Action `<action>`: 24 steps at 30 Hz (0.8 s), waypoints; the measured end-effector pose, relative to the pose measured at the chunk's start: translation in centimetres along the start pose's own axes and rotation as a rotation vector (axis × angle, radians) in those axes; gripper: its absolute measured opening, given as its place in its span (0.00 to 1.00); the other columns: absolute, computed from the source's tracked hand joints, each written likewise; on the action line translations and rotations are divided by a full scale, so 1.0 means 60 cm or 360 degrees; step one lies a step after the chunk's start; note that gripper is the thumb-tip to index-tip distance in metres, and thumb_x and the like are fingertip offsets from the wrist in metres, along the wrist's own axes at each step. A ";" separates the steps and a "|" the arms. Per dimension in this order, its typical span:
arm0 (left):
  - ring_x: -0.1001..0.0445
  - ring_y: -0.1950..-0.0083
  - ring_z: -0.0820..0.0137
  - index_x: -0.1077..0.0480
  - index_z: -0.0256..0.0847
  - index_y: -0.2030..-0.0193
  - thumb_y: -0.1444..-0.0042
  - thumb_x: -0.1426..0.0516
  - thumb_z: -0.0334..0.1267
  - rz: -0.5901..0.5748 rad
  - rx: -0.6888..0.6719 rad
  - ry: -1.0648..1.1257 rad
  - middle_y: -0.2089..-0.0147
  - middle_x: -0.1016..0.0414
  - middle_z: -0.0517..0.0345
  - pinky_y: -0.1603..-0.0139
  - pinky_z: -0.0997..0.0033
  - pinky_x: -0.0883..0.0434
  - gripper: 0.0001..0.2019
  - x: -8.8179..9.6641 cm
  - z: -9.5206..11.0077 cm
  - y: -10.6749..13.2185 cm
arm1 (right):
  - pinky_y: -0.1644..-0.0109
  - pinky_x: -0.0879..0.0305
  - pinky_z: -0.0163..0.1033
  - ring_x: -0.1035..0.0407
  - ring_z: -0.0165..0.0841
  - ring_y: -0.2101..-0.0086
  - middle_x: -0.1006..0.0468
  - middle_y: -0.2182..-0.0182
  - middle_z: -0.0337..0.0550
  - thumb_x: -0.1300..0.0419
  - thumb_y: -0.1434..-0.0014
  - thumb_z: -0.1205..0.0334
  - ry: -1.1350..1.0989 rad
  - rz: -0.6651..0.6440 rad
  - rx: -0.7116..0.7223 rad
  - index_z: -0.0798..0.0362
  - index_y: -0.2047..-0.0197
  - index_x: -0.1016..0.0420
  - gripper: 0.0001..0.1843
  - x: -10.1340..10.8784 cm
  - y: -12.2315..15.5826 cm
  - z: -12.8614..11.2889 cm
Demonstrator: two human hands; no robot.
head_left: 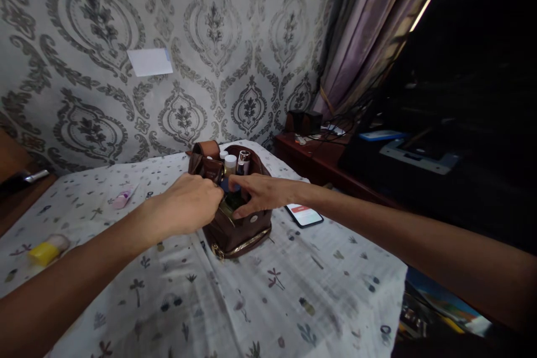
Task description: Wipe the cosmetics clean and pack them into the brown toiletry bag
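Note:
A brown toiletry bag (247, 238) with a gold zipper stands unzipped on the patterned white sheet. Curled at its left rim is my left hand (191, 204), closed on the bag's edge; the fingertips are out of sight. From the right, my right hand (262, 193) reaches over the opening, thumb and fingers apart. Between them, inside the bag, is a dark blue and greenish item whose kind I cannot make out. Behind the fingers stand a white-capped bottle (230, 163) and a shiny-capped tube (244, 161). A brown strap loop (207, 149) rises at the back.
A phone (305, 215) with a lit screen lies right of the bag. On the left rest a small pink tube (123, 198) and a yellow item (43, 251). A dark red wooden table (293, 151) with cables borders the right side. Patterned wallpaper (213, 22) covers the wall behind.

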State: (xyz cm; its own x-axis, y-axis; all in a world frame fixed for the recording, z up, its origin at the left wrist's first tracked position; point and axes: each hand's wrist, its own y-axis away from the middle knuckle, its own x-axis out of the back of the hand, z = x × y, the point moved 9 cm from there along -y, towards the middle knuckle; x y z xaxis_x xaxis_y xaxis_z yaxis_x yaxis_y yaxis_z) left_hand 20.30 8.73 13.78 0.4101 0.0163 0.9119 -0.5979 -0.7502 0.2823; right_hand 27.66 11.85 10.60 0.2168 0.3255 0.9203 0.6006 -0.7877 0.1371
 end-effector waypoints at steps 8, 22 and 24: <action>0.19 0.57 0.55 0.28 0.42 0.44 0.41 0.50 0.26 0.0088 -0.0070 -0.0007 0.55 0.18 0.47 0.64 0.62 0.29 0.21 -0.006 -0.002 -0.003 | 0.63 0.41 0.34 0.30 0.36 0.63 0.24 0.62 0.40 0.29 0.50 0.60 0.0159 -0.0043 -0.0133 0.54 0.49 0.32 0.27 0.007 -0.009 -0.014; 0.19 0.61 0.59 0.21 0.39 0.61 0.42 0.49 0.27 -0.0042 0.0017 -0.0035 0.63 0.18 0.45 0.61 0.65 0.28 0.15 -0.011 -0.004 -0.010 | 0.54 0.30 0.43 0.25 0.50 0.50 0.21 0.51 0.52 0.31 0.50 0.55 0.0499 -0.0121 -0.0464 0.52 0.42 0.31 0.32 0.010 -0.011 -0.027; 0.19 0.61 0.59 0.20 0.38 0.61 0.43 0.49 0.27 -0.0029 0.0008 -0.0014 0.63 0.18 0.44 0.61 0.64 0.27 0.15 -0.009 -0.002 -0.011 | 0.53 0.29 0.45 0.25 0.51 0.49 0.21 0.50 0.54 0.30 0.50 0.54 0.0511 -0.0157 -0.0491 0.53 0.41 0.31 0.34 0.008 -0.012 -0.029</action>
State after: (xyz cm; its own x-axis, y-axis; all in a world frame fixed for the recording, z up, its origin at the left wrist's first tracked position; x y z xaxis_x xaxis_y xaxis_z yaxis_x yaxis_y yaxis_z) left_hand 20.38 9.30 13.16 0.4271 0.0242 0.9039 -0.5866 -0.7533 0.2974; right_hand 25.96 11.68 11.58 -0.1090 0.2664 0.9577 0.3386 -0.8959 0.2877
